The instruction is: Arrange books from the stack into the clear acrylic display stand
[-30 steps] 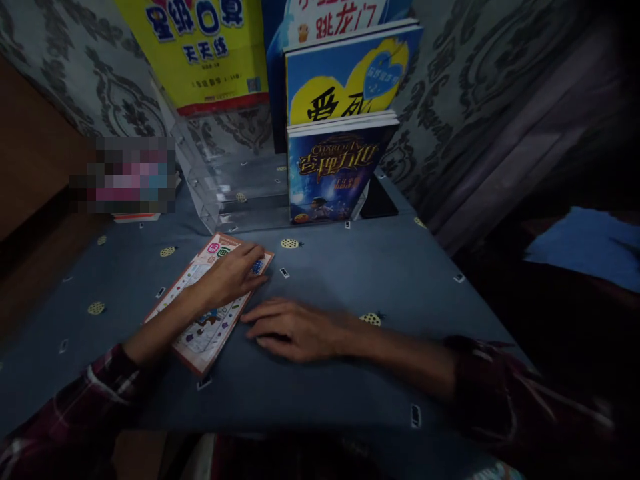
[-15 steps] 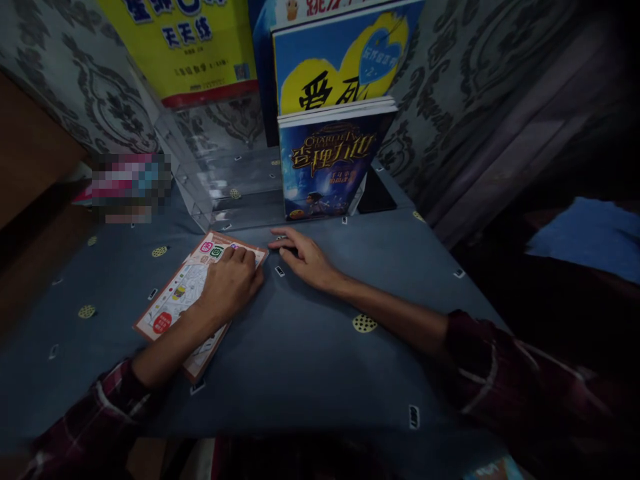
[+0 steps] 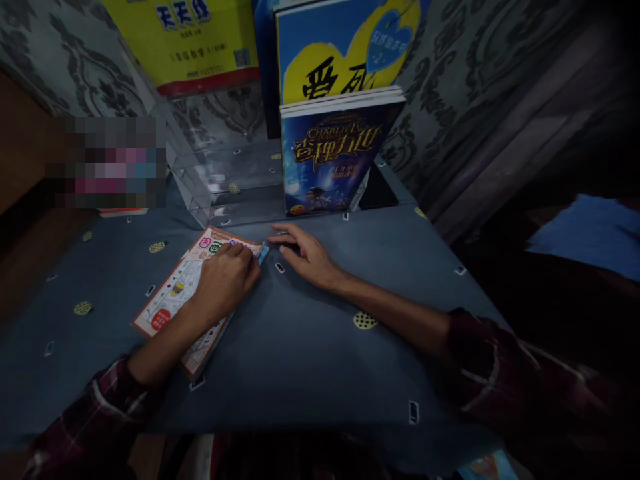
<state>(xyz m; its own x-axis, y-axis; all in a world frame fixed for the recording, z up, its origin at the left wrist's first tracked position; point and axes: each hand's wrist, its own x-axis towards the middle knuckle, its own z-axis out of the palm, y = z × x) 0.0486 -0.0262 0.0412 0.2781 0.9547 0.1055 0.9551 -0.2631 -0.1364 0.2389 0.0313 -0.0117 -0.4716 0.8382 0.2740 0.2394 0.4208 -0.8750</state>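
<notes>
A paperback book (image 3: pixel 173 290) with a brown-edged cover, line drawings and coloured title characters lies aslant on the cloth-covered table. My left hand (image 3: pixel 227 277) is on its upper right part, fingers curled, the thumb side along the right edge. A strip of light blue shows under that edge by the thumb. To the right of the book, my right hand (image 3: pixel 307 257) hovers at or rests on the cloth; which, I cannot tell. Its fingers point left, apart, with nothing in them. Behind my right hand, a dark blue book (image 3: pixel 330 163) stands upright.
A clear plastic rack (image 3: pixel 200 193) holds a yellow workbook (image 3: pixel 200 57) and a blue-and-yellow book (image 3: pixel 340 50) at the back. A blurred pink item (image 3: pixel 107 177) sits at the left. Patterned curtain hangs behind; blue fabric (image 3: pixel 585 233) lies off the table's right side.
My left hand has shifted slightly left and down on the book, and the light blue strip now shows at its right edge. My right hand stays almost still. The view has tilted slightly.
</notes>
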